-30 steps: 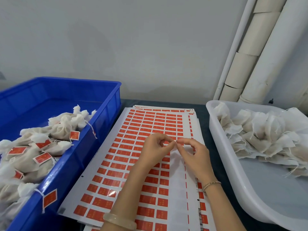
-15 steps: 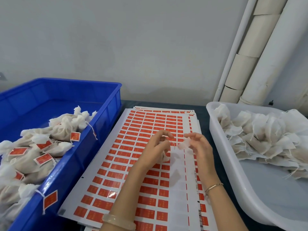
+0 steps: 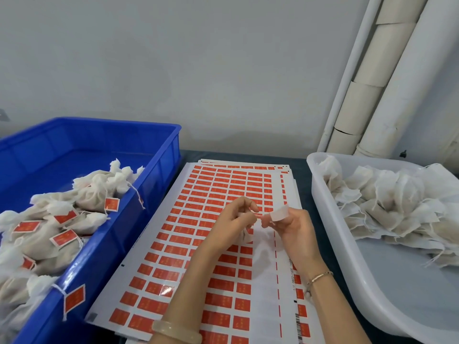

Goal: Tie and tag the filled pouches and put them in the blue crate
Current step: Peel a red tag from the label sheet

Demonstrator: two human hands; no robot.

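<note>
My left hand [image 3: 234, 219] is curled over the sticker sheet [image 3: 198, 244], gripping a white pouch [image 3: 246, 236]. Only a corner of the pouch shows below the palm. My right hand [image 3: 294, 228] pinches a peeled sticker tag [image 3: 279, 214] with its white back facing me, close to the left fingertips. The blue crate [image 3: 154, 170] stands on the left and holds several tied pouches [image 3: 96, 192] with red tags. Any string between my hands is too thin to make out.
A white tub [image 3: 320, 194] on the right holds a heap of untied pouches [image 3: 387, 202]. Stacked sheets of red stickers cover the dark table between crate and tub. White pipes [image 3: 372, 78] run up the wall at the back right.
My hands drew apart from pinching together. The right hand peeled a sticker off and lifted it, white back up; the left hand stayed curled above the sheet.
</note>
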